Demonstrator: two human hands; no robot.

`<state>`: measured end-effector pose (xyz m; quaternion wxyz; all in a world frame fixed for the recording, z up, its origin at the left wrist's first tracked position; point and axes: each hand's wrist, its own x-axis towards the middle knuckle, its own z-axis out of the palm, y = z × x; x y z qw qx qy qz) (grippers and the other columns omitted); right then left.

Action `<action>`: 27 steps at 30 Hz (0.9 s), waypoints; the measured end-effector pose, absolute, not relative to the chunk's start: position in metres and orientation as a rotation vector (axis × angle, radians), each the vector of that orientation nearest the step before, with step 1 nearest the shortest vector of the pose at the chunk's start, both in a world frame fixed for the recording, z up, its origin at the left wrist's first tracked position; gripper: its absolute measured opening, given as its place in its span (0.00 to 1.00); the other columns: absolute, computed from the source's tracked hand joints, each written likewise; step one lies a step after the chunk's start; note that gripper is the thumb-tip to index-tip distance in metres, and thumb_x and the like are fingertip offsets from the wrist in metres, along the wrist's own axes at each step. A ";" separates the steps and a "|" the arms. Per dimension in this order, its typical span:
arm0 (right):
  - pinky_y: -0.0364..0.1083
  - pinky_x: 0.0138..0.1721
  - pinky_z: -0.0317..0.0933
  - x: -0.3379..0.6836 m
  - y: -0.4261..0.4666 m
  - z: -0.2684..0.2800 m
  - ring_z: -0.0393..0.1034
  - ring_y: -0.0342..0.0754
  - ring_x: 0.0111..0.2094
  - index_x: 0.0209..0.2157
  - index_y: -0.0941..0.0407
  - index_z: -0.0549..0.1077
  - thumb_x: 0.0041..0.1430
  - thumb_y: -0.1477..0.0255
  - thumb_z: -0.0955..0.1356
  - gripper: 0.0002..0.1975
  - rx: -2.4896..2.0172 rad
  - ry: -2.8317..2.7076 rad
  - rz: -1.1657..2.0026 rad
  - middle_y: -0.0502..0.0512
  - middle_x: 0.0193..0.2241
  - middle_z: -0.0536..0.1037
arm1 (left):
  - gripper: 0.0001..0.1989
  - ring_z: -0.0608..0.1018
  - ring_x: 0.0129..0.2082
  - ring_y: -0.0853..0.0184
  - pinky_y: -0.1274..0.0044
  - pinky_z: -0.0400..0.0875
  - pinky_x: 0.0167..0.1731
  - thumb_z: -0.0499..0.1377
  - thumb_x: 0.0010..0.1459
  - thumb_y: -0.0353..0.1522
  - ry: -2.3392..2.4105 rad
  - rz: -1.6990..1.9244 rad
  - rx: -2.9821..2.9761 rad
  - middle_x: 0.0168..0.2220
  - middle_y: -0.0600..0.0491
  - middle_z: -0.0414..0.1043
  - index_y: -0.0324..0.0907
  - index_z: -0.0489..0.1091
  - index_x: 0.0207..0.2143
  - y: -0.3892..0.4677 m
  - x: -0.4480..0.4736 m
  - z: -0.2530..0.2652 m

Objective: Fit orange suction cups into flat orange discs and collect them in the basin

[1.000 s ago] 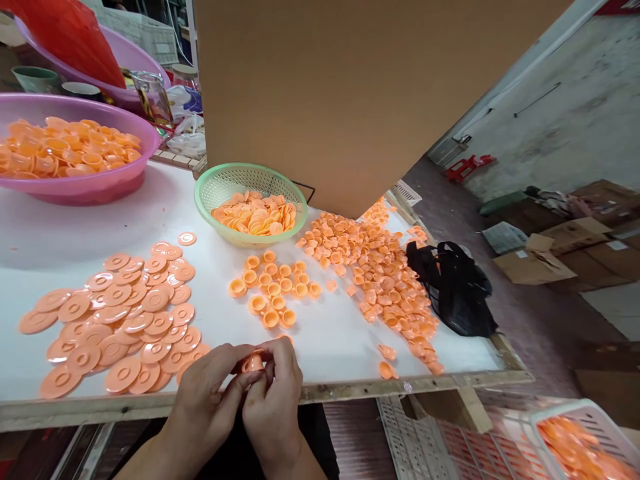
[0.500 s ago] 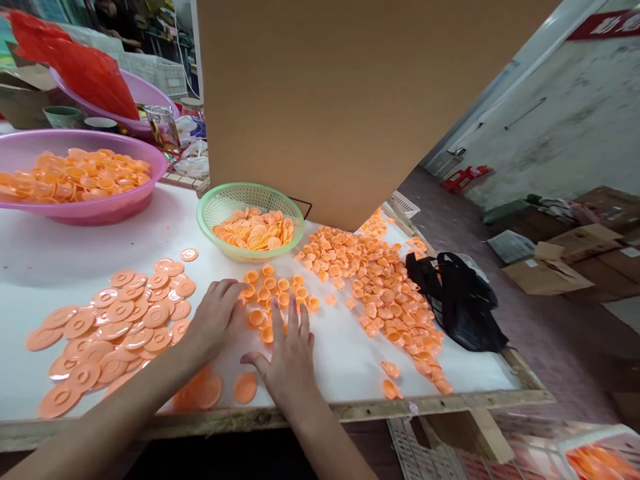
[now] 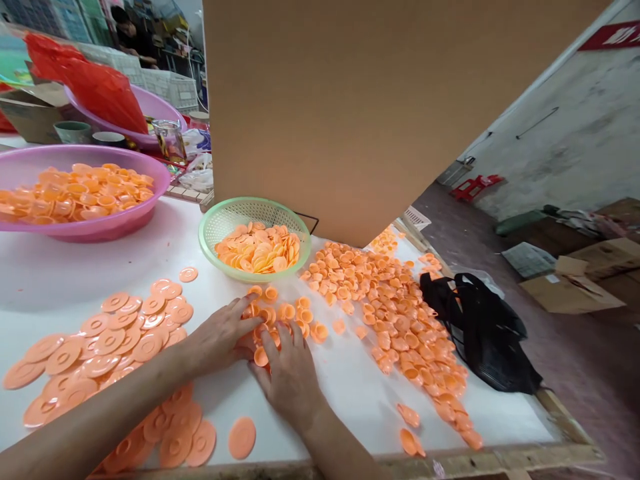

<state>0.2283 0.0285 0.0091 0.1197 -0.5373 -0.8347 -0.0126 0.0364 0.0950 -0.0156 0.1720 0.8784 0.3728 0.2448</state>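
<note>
Small orange toy cups (image 3: 287,312) stand in a loose cluster on the white tabletop. My left hand (image 3: 220,337) reaches in from the left, its fingers stretched along the cluster's edge and touching cups. From the near side, my right hand (image 3: 291,377) lies over the front cups with its fingers apart. Some cups are partly hidden under the fingers, and neither hand has one gripped. Left of my hands, orange toy saucers (image 3: 110,341) lie in a spread, overlapping pile. A single saucer (image 3: 243,437) rests near the table's front edge.
A green colander (image 3: 205,243) with orange discs stands behind the cups. Large cardboard (image 3: 320,120) rises behind it. To the right are a heap of small orange pieces (image 3: 395,313) and a black bag (image 3: 480,333). A pink basin (image 3: 115,228) stands left. Another person (image 3: 133,40) is in the background.
Both hands have closed in on the cup cluster, the left moving right and the right bending its fingers over the front cups. The view has shifted slightly.
</note>
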 end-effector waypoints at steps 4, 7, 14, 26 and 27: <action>0.65 0.51 0.62 0.234 0.032 0.012 0.57 0.66 0.56 0.53 0.56 0.69 0.56 0.62 0.70 0.24 -1.381 -2.572 0.042 0.67 0.53 0.68 | 0.12 0.74 0.49 0.59 0.70 0.72 0.44 0.58 0.58 0.32 0.991 0.585 2.449 0.59 0.44 0.57 0.46 0.71 0.45 0.093 0.033 -0.013; 0.64 0.53 0.61 0.237 0.035 0.013 0.58 0.63 0.55 0.51 0.56 0.70 0.55 0.64 0.70 0.22 -1.326 -2.558 0.113 0.65 0.52 0.68 | 0.09 0.76 0.43 0.64 0.74 0.72 0.42 0.57 0.60 0.33 0.952 0.593 2.378 0.59 0.47 0.57 0.47 0.72 0.43 0.093 0.032 -0.013; 0.65 0.53 0.60 0.243 0.032 0.006 0.57 0.61 0.53 0.51 0.58 0.68 0.54 0.68 0.69 0.22 -1.218 -2.440 0.040 0.66 0.50 0.66 | 0.13 0.73 0.33 0.73 0.77 0.71 0.35 0.61 0.54 0.30 0.982 0.696 2.118 0.56 0.48 0.55 0.46 0.71 0.43 0.087 0.037 -0.017; 0.60 0.50 0.65 0.250 0.025 0.006 0.59 0.59 0.52 0.48 0.57 0.64 0.51 0.68 0.71 0.23 -1.153 -2.238 0.057 0.65 0.51 0.61 | 0.29 0.70 0.28 0.75 0.80 0.71 0.23 0.69 0.42 0.45 0.805 0.579 1.500 0.44 0.52 0.59 0.43 0.67 0.45 0.087 0.052 0.000; 0.60 0.50 0.65 0.251 0.024 0.006 0.59 0.59 0.53 0.48 0.56 0.64 0.52 0.68 0.71 0.23 -1.160 -2.224 0.065 0.65 0.52 0.61 | 0.30 0.70 0.26 0.75 0.81 0.70 0.21 0.69 0.42 0.45 0.813 0.567 1.436 0.45 0.52 0.60 0.44 0.66 0.46 0.086 0.054 0.000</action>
